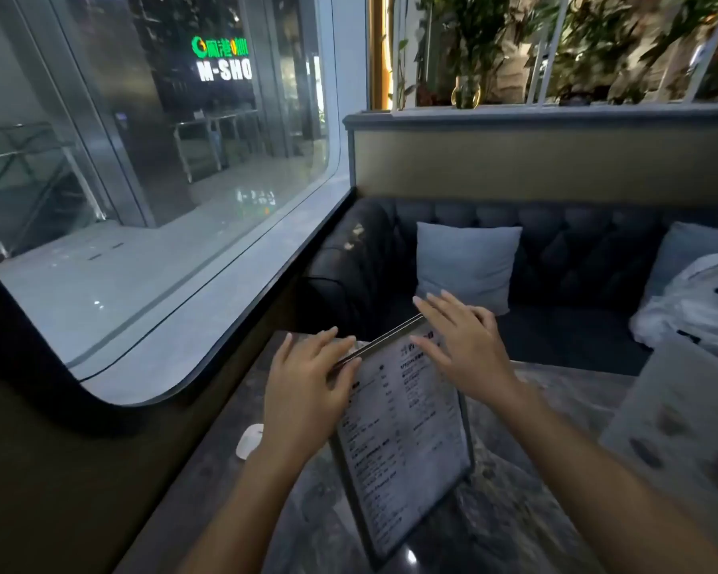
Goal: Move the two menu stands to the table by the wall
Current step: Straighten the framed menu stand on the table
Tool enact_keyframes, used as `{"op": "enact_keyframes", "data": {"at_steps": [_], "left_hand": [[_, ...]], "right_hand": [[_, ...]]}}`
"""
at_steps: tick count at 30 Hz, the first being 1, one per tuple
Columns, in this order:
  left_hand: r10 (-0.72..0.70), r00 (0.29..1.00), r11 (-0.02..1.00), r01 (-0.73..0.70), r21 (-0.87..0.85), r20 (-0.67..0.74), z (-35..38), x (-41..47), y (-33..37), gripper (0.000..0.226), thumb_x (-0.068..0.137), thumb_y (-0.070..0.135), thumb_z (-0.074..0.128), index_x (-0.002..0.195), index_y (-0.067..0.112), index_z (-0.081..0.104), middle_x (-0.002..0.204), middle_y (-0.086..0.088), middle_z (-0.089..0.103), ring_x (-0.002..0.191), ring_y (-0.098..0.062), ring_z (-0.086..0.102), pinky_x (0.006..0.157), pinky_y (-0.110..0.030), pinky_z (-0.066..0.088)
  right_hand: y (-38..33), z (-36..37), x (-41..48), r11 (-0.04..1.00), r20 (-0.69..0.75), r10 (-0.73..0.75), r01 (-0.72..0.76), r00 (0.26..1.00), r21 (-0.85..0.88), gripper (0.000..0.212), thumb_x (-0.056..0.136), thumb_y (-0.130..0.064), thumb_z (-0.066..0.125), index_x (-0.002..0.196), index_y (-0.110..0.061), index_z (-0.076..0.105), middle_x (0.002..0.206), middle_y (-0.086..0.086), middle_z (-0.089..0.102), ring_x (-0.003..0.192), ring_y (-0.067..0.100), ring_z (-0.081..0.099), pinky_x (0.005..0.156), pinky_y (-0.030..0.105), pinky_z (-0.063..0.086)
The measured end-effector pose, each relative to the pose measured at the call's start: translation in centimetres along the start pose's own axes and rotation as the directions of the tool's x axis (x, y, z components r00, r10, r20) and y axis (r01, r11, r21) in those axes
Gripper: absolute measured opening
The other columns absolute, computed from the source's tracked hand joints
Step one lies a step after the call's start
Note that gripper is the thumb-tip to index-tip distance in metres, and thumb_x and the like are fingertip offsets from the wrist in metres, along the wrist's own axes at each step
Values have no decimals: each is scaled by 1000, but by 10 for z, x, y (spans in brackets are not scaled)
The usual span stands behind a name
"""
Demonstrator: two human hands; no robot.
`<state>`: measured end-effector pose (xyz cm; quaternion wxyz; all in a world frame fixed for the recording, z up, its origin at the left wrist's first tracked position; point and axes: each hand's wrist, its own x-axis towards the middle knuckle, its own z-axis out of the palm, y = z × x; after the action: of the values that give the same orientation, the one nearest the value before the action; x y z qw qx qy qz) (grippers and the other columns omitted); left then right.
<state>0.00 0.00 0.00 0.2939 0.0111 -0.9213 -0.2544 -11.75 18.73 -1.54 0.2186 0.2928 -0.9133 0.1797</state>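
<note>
A menu stand (407,441), a clear upright frame with a printed white sheet, stands on the dark marbled table (515,511) next to the window wall. My left hand (307,383) rests on the left end of its top edge, fingers spread. My right hand (461,341) hovers at the right end of the top edge, fingers apart; whether it touches the frame I cannot tell. A second menu stand (680,428) with pictures on its sheet leans at the right edge of the view, blurred.
A small white object (249,440) lies on the table's left side by the wall. Behind the table is a dark tufted sofa (577,258) with a grey cushion (467,265) and a white plush toy (697,304). A large window (142,180) is at left.
</note>
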Motion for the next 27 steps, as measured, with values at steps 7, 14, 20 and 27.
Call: {"op": "enact_keyframes", "data": {"at_steps": [7,14,20,27], "left_hand": [[24,999,998,-22,59,-34,4,1,-1,14,80,16,68,93,15,72,87,0,74,85,-18,65,101,-46,36],[13,1000,995,-11,99,-25,5,7,2,9,79,14,68,87,14,73,79,-1,73,80,-21,65,98,-45,36],[-16,1000,997,16,80,-11,9,21,0,9,82,17,65,87,18,73,88,2,73,90,-18,61,99,-39,29],[-7,999,998,4,69,40,20,43,0,12,85,21,60,89,22,72,89,4,72,91,-16,58,101,-39,25]], "right_hand": [[3,0,10,1000,-88,-4,6,996,23,28,88,-37,53,110,-22,62,116,-2,64,115,13,51,88,31,22],[5,-6,15,999,-94,19,-15,995,47,24,83,-38,57,101,-25,68,103,-4,68,100,13,55,77,27,14],[9,-17,7,998,-112,70,-68,991,17,21,84,-38,57,95,-26,71,95,-5,69,94,14,53,75,27,13],[14,-33,-2,989,-114,142,-145,983,-23,19,82,-39,59,83,-26,73,80,-6,64,84,11,48,75,27,12]]}}
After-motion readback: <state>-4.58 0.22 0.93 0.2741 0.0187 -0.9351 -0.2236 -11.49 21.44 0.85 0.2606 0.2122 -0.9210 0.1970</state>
